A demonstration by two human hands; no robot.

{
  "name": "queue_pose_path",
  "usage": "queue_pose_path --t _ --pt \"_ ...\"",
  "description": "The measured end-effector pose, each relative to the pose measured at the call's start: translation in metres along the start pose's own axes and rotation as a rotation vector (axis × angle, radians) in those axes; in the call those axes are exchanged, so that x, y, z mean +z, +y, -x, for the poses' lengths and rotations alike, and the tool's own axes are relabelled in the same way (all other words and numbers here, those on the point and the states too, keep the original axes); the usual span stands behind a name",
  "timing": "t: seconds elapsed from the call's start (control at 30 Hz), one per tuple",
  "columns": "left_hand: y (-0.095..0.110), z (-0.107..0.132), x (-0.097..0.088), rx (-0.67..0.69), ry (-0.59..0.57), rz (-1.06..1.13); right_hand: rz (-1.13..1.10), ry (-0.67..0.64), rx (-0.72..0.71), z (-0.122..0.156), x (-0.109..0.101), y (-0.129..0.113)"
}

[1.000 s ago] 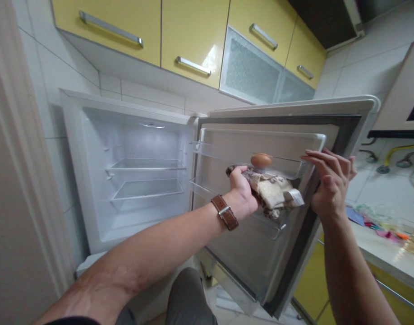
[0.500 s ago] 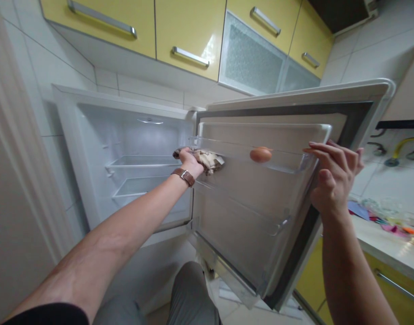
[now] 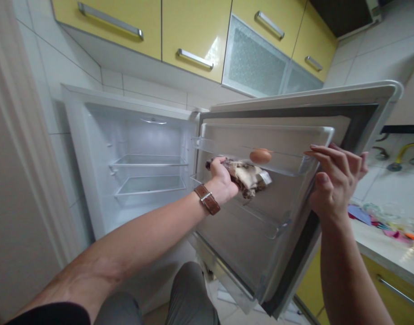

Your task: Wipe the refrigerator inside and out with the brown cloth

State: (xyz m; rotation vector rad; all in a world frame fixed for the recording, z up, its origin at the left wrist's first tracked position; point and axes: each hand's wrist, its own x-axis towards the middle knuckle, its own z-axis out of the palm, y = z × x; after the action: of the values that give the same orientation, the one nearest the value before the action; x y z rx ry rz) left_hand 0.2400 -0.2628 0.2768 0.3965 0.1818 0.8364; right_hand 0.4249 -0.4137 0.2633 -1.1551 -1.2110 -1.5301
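My left hand (image 3: 223,180), with a brown-strapped watch on its wrist, is closed around a crumpled patterned cloth (image 3: 249,176). It is in front of the open refrigerator door (image 3: 241,262), just below the clear upper door shelf (image 3: 288,166). A brown egg (image 3: 261,155) sits in that shelf, up and to the right of my left hand. Over at the door's free edge, my right hand (image 3: 337,180) grips the door, its fingertips at the right end of the upper shelf. Part of the cloth is hidden by my left fingers.
The refrigerator compartment (image 3: 159,135) stands open at left, with glass shelves (image 3: 151,184) inside. Yellow cupboards (image 3: 193,27) hang overhead. A counter (image 3: 389,243) at right bears several colourful small things. My knees (image 3: 191,293) are close below the door.
My left hand has moved right and nearer to me along the door, carrying the cloth from the hinge side to below the egg. My right hand stays on the door's edge.
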Motion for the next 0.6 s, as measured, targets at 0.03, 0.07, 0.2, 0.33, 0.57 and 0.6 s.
queue_pose_path --t 0.03,0.07,0.2,0.33,0.57,0.6 --pt "-0.008 0.012 0.003 -0.068 -0.028 -0.016 0.002 0.001 0.001 0.0 0.0 0.001" --pt "-0.015 0.024 0.005 -0.14 -0.068 -0.034 0.007 0.0 0.003 0.0 0.0 0.002" --pt "-0.039 0.053 0.012 -0.392 -0.266 -0.064 0.014 -0.02 0.009 0.0 -0.001 0.004" --pt "-0.04 0.053 0.016 -0.41 -0.262 -0.03 -0.018 -0.034 0.045 -0.001 -0.003 0.002" --pt "0.002 -0.002 0.01 -0.137 0.001 -0.02 -0.028 0.024 0.01 0.0 0.003 0.004" --pt "0.011 -0.013 0.006 -0.086 0.033 -0.014 -0.026 0.027 0.01 0.001 0.003 0.005"
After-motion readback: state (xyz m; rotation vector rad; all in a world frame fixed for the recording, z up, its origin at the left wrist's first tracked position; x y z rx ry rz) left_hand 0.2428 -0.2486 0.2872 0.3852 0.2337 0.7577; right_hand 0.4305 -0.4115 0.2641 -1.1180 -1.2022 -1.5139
